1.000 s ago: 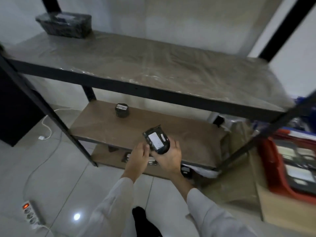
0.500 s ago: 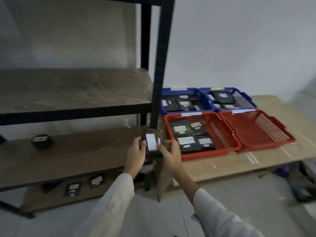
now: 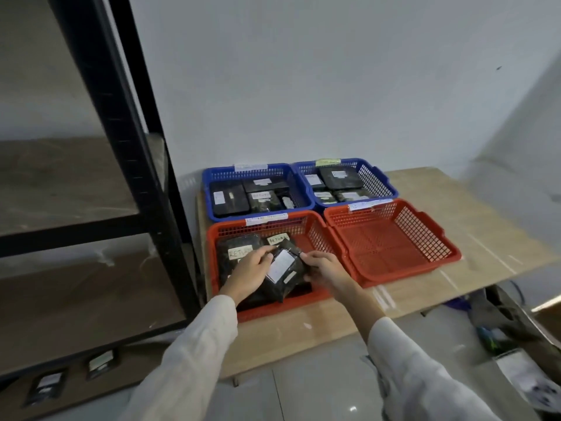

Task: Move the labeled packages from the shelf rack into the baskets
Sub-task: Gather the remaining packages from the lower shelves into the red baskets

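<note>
A black wrapped package with a white label (image 3: pixel 283 273) is held between both my hands over the near left red basket (image 3: pixel 315 238). My left hand (image 3: pixel 250 273) grips its left side and my right hand (image 3: pixel 326 270) grips its right side. Other black labeled packages (image 3: pixel 239 249) lie in that red basket beneath it. The shelf rack (image 3: pixel 127 153) stands at the left, and two small labeled packages (image 3: pixel 100 364) lie on its bottom board.
Two blue baskets (image 3: pixel 258 174) (image 3: pixel 373 177) with black packages sit behind, and a red basket (image 3: pixel 391 241) with nothing in it sits at the right, all on a low wooden board (image 3: pixel 473 214). Clutter lies on the floor at the lower right (image 3: pixel 510 326).
I turned from the rack to the baskets. Both hands carried the package rightward and down, from beside the rack post to over the near left red basket.
</note>
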